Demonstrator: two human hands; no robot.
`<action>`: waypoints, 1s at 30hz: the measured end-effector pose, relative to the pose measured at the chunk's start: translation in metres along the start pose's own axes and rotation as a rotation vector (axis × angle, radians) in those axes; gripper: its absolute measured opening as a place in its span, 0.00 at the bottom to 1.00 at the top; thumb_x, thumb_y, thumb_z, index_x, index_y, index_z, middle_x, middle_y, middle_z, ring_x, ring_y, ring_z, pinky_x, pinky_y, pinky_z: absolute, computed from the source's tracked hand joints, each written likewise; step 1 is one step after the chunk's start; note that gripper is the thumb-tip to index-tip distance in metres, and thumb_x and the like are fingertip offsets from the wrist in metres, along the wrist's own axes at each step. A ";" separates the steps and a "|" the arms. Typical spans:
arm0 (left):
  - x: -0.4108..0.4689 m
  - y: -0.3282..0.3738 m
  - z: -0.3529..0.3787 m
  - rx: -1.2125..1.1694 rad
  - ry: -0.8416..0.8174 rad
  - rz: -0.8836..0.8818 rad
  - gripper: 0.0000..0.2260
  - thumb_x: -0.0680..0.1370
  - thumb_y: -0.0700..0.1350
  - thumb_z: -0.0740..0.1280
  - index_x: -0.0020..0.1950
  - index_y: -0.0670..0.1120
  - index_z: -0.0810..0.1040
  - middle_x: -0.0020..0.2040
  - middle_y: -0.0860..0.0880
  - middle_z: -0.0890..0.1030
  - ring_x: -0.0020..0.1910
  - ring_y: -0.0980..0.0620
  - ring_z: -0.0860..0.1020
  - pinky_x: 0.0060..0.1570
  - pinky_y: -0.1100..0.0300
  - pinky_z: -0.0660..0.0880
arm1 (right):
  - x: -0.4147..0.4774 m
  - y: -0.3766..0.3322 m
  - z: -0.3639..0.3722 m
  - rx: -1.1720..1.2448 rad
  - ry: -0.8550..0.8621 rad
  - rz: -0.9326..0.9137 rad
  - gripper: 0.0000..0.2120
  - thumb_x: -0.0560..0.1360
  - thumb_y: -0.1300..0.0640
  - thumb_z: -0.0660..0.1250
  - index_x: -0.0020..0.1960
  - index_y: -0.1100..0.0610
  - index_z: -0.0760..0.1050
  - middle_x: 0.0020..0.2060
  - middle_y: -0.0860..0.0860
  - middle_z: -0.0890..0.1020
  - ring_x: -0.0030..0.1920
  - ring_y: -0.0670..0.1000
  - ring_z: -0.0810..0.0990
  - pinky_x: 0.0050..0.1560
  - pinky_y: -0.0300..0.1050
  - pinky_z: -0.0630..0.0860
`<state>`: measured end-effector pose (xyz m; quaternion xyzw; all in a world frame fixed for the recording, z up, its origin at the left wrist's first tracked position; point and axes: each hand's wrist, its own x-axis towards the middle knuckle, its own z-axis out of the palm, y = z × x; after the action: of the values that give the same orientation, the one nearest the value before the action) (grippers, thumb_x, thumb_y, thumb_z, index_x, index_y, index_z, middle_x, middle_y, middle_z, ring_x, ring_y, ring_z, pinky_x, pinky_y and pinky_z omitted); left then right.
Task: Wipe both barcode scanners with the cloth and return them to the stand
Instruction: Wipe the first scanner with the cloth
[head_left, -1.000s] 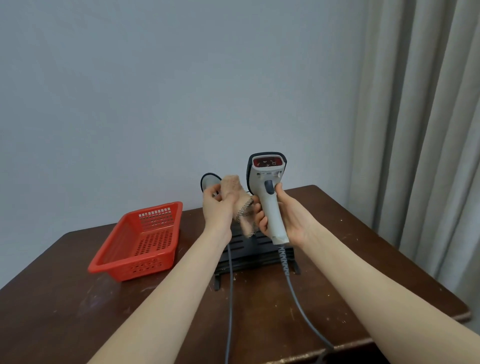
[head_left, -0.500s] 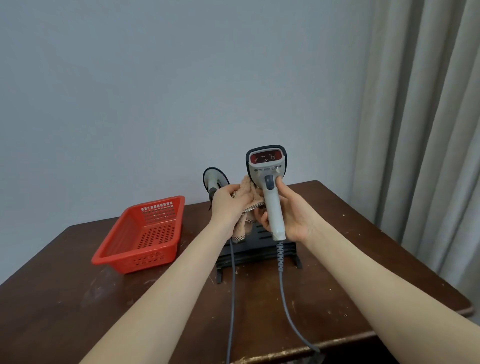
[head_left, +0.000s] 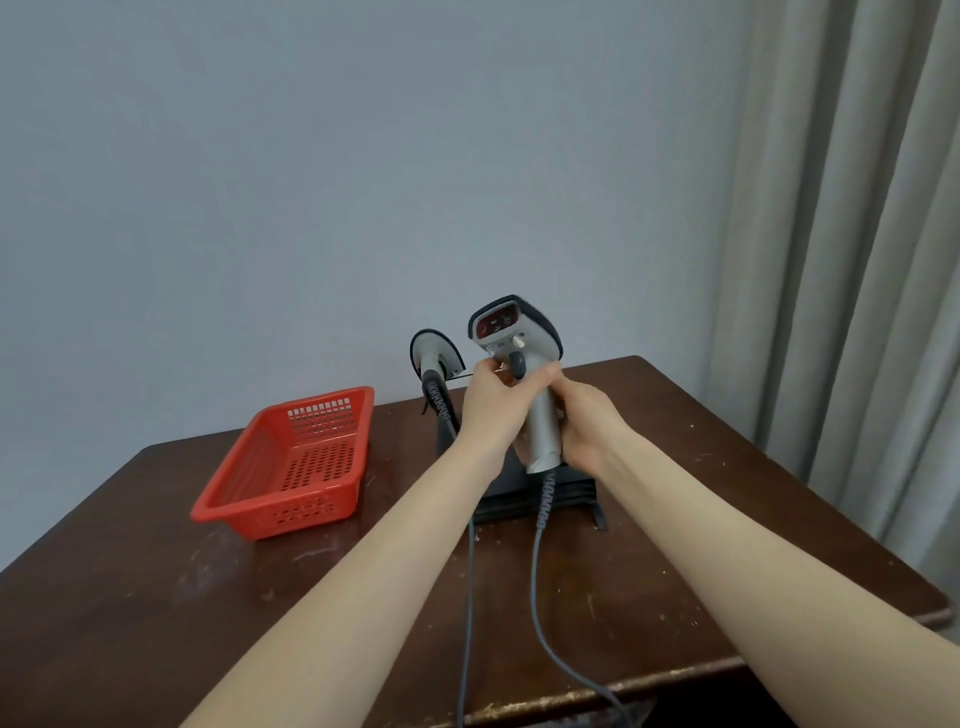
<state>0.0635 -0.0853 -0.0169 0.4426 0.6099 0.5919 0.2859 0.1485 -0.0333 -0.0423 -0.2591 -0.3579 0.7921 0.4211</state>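
Scanner (head_left: 524, 364) held upright above the stand (head_left: 540, 493), clasped at the handle by right hand (head_left: 584, 421); left hand (head_left: 491, 402) closed against its front, cloth hidden; second scanner (head_left: 435, 358) in the stand behind; red basket (head_left: 291, 462) left on the table (head_left: 156, 597).

A dark brown wooden desk (head_left: 156, 613) is carrying everything here, its scuffed, scratched top showing pale flecks and its front edge looking worn. A red perforated plastic basket (head_left: 291, 462) is sitting on the left part of the desk. Just to its right, toward the back, a black stand (head_left: 571, 499) is resting on the desk. Two grey cables (head_left: 467, 597) are running from the stand area across the top toward the front edge.
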 end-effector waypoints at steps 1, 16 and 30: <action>0.002 0.000 0.001 -0.058 0.027 -0.019 0.22 0.70 0.50 0.74 0.60 0.44 0.75 0.53 0.48 0.82 0.53 0.50 0.80 0.53 0.55 0.77 | -0.001 0.000 0.002 -0.022 0.016 -0.032 0.15 0.81 0.50 0.60 0.52 0.61 0.78 0.48 0.57 0.83 0.53 0.58 0.81 0.58 0.60 0.76; 0.005 0.008 -0.023 -0.723 -0.072 -0.284 0.14 0.78 0.46 0.66 0.59 0.39 0.75 0.52 0.42 0.82 0.52 0.45 0.81 0.51 0.48 0.79 | 0.000 -0.028 -0.008 -0.031 0.040 -0.150 0.13 0.72 0.63 0.71 0.55 0.64 0.75 0.43 0.57 0.82 0.43 0.54 0.82 0.55 0.52 0.76; -0.009 0.019 -0.020 -0.570 -0.115 -0.365 0.04 0.74 0.39 0.69 0.43 0.39 0.75 0.31 0.46 0.74 0.27 0.55 0.73 0.25 0.64 0.76 | -0.017 -0.038 0.019 -0.184 0.020 -0.416 0.05 0.74 0.59 0.70 0.48 0.54 0.76 0.39 0.52 0.81 0.38 0.51 0.81 0.32 0.42 0.76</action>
<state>0.0538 -0.1041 0.0028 0.2611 0.4718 0.6519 0.5332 0.1617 -0.0393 0.0005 -0.2247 -0.4701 0.6497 0.5536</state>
